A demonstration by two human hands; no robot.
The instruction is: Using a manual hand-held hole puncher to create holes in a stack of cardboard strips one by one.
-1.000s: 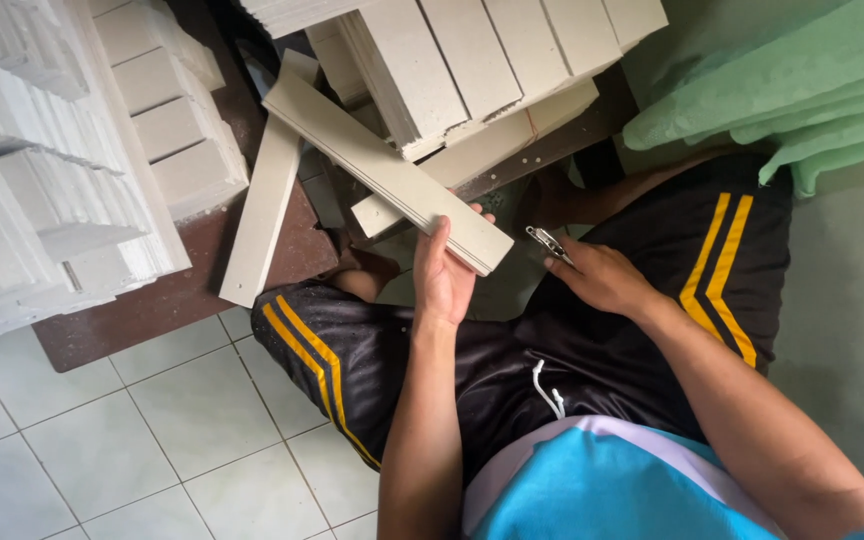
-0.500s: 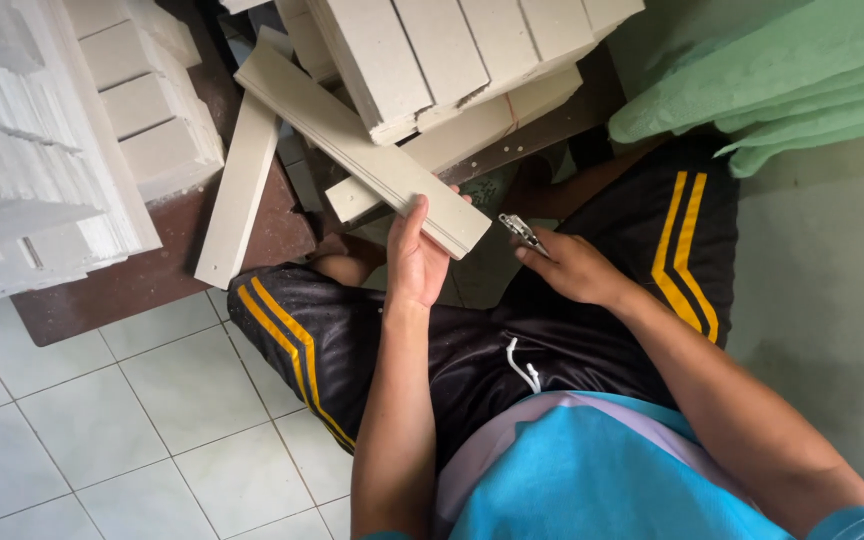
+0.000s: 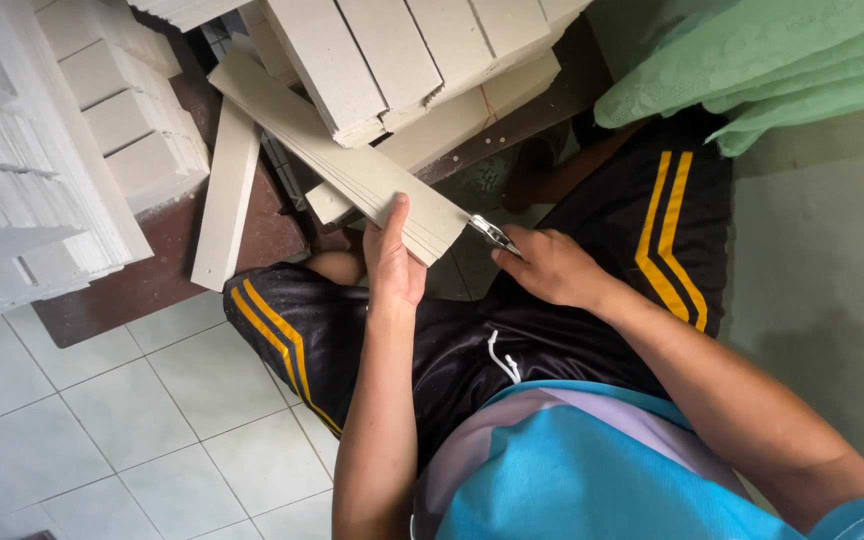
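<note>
My left hand point(image 3: 393, 258) grips the near end of a long stack of grey cardboard strips point(image 3: 332, 155) that slants up to the left. My right hand point(image 3: 548, 266) holds a small metal tool point(image 3: 492, 234) whose tip sits right beside the corner of that stack. I sit with legs folded, in black shorts with yellow stripes point(image 3: 282, 330).
Bundles of folded grey cardboard point(image 3: 402, 60) are piled ahead. White stacks point(image 3: 22, 170) stand at the left, and a loose strip point(image 3: 224, 195) lies on a brown board point(image 3: 142, 280). Green cloth point(image 3: 762, 60) hangs at the top right. White floor tiles point(image 3: 132, 430) lie below left.
My left hand has slid along the strip stack and the tool in my right hand has come up to the stack's corner. The view has shifted slightly.
</note>
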